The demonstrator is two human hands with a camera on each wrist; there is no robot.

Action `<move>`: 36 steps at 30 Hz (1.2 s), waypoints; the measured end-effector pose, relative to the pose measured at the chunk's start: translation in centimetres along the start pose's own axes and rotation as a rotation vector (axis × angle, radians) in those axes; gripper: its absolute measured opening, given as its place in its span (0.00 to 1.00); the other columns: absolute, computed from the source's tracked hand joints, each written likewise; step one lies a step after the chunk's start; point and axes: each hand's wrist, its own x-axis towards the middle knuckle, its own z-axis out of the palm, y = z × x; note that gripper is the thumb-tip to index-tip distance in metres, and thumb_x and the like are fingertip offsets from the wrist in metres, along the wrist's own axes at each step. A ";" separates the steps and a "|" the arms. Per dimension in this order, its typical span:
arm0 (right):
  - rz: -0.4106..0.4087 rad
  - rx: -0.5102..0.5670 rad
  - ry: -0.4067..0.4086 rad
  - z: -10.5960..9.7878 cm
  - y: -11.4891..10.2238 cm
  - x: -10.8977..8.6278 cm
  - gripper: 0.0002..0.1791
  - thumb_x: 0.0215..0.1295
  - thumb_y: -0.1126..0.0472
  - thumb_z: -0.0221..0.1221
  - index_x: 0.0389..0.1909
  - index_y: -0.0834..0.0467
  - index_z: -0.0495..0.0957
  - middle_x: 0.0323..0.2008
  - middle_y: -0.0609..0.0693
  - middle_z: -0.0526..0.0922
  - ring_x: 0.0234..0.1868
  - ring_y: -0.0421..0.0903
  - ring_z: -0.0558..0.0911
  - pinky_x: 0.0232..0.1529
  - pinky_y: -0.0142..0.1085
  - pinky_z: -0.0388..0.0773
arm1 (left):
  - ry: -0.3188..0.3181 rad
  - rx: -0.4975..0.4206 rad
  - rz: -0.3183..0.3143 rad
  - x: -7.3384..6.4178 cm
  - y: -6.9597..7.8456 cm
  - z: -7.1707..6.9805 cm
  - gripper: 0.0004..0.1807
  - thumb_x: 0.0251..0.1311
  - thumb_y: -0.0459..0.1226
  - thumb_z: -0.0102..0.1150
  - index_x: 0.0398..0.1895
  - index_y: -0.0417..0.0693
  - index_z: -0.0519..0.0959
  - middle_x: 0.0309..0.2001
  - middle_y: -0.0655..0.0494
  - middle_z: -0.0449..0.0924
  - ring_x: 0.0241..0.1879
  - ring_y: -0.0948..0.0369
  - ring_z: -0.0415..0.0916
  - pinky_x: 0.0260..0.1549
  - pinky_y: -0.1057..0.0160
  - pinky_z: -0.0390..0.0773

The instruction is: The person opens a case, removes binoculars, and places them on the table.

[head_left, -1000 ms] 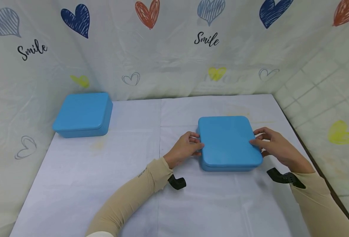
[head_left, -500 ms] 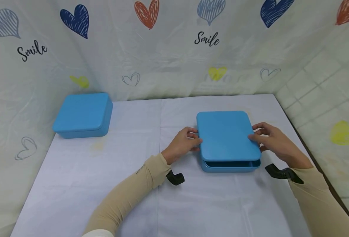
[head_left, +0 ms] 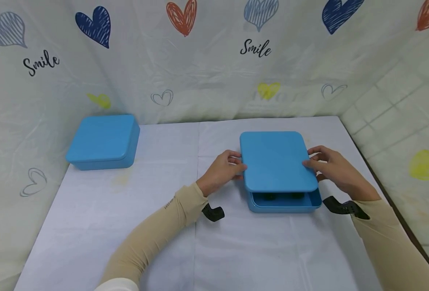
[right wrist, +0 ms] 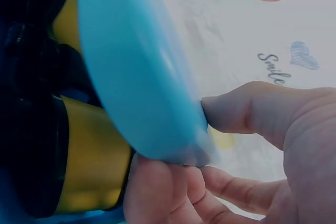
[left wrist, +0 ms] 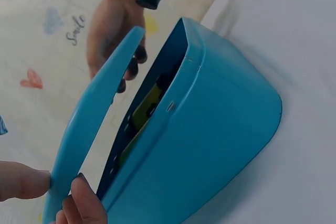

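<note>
A blue lid is raised off its blue box, leaving a gap along the near side. My left hand pinches the lid's left edge; in the left wrist view the thumb lies on top and fingers beneath. On the opposite edge, my right hand pinches the lid between thumb and fingers. Inside the box lies a black and yellow object with rounded parts, seen close in the right wrist view. The lid hides most of it, so its kind is unclear.
Another blue box, with its lid on, stands at the table's back left. White cloth covers the table. A curtain printed with hearts hangs behind, and the table's right edge runs beyond my right hand.
Both hands have lifted the lid and moved it away from me, uncovering the near part of the box. The box base and the other box stay in place.
</note>
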 end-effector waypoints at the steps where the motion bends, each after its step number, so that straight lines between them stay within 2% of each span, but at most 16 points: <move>1: -0.002 0.002 -0.001 0.0 0.0 0.1 0.37 0.80 0.47 0.53 0.75 0.68 0.54 0.62 0.71 0.69 0.48 0.54 0.79 0.39 0.35 0.84 | 0.001 0.004 0.001 0.0 0.1 -0.1 0.27 0.70 0.35 0.62 0.69 0.42 0.67 0.59 0.44 0.74 0.48 0.56 0.82 0.49 0.58 0.89; 9: -0.011 0.019 0.002 -0.2 -0.5 0.9 0.38 0.79 0.45 0.54 0.74 0.66 0.55 0.62 0.68 0.69 0.47 0.53 0.79 0.40 0.34 0.84 | 0.017 0.020 0.007 0.5 0.5 -0.4 0.27 0.70 0.35 0.62 0.69 0.42 0.67 0.59 0.43 0.75 0.46 0.55 0.83 0.51 0.56 0.88; 18: -0.005 0.020 0.013 -0.7 -1.3 2.0 0.40 0.78 0.41 0.52 0.75 0.64 0.54 0.68 0.71 0.66 0.56 0.61 0.77 0.41 0.33 0.84 | 0.035 0.054 0.014 1.4 1.2 -0.9 0.27 0.71 0.35 0.61 0.70 0.41 0.67 0.61 0.43 0.74 0.50 0.53 0.83 0.52 0.56 0.88; 29: -0.018 0.020 0.033 -0.9 -1.6 3.1 0.40 0.77 0.40 0.53 0.75 0.64 0.56 0.68 0.70 0.68 0.50 0.56 0.81 0.42 0.33 0.85 | 0.041 0.054 0.004 2.6 1.8 -1.7 0.28 0.71 0.35 0.61 0.71 0.41 0.66 0.63 0.42 0.73 0.50 0.53 0.83 0.53 0.56 0.88; 36: -0.023 0.029 0.046 -1.2 -1.7 4.1 0.40 0.78 0.42 0.53 0.76 0.64 0.55 0.65 0.68 0.69 0.46 0.50 0.80 0.41 0.33 0.84 | 0.059 0.066 0.007 3.4 2.2 -2.0 0.29 0.71 0.36 0.61 0.72 0.41 0.66 0.63 0.43 0.73 0.51 0.53 0.83 0.50 0.60 0.88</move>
